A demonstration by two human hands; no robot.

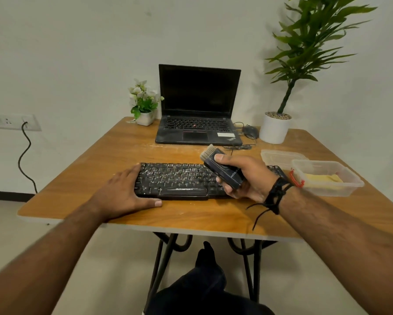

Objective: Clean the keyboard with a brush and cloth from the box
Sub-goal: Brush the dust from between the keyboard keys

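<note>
My left hand (125, 192) lies flat and spread at the left end of the keyboard (179, 181), in the middle of the frame; the palm is on the table (82, 176), the fingers touch the left edge of the keys, and it holds nothing. I judge that this hand is enough to stop the keyboard from sliding, because such a board is light and stiff, and its plastic base can slip on smooth wood. The keys themselves are small and a little loose, so I think I should press on the frame and not on the caps.

The keyboard is black and wide, and pale dust or crumbs lie between many keys, most around the middle rows. Its right part is hidden behind my other hand.

My right hand (243, 178) is closed around the brush (222, 169), just above the right half of the keyboard. The brush has a dark, blocky handle and a short tuft of pale bristles which points to the upper left, not yet touching the keys. It looks light and hard in the handle and soft at the tip; I take it at the middle of the handle, thumb on top.

At the right edge of the frame stands the open box (341, 189), clear plastic, and the yellow cloth (323, 178) lies inside. The cloth looks soft and limp.
</note>
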